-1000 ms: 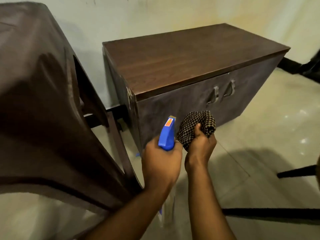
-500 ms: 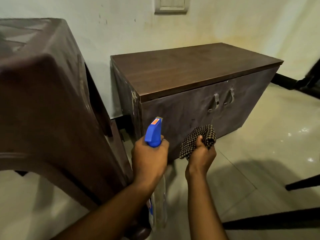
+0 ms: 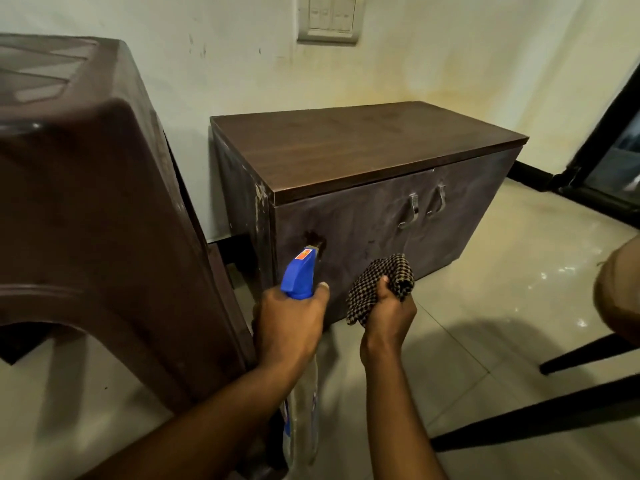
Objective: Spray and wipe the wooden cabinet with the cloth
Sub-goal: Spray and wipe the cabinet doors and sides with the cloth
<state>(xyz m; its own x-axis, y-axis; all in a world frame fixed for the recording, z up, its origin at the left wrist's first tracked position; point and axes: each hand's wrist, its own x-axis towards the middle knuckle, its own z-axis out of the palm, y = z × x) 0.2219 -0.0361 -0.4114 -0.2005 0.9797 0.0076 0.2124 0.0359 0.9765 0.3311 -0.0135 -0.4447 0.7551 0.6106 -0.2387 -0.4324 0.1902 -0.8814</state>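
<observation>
A low dark wooden cabinet (image 3: pixel 363 157) stands against the wall, with two metal handles (image 3: pixel 426 206) on its dusty front. My left hand (image 3: pixel 291 323) grips a clear spray bottle with a blue trigger head (image 3: pixel 299 271), its nozzle pointing at the left part of the cabinet front. A dark wet patch (image 3: pixel 313 239) shows on the front just beyond the nozzle. My right hand (image 3: pixel 388 315) holds a bunched black-and-tan checked cloth (image 3: pixel 381 284) close to the cabinet front, to the right of the bottle.
A tall brown plastic stool (image 3: pixel 86 202) stands close on the left, beside the cabinet. A switch plate (image 3: pixel 329 17) is on the wall above. Black furniture legs (image 3: pixel 554 414) cross the tiled floor at right, and a dark door frame (image 3: pixel 602 150) is at far right.
The view has lifted and drawn back, so the cabinet sits lower in the frame. A dark wet patch has appeared on the cabinet front by the nozzle. Both hands keep their hold.
</observation>
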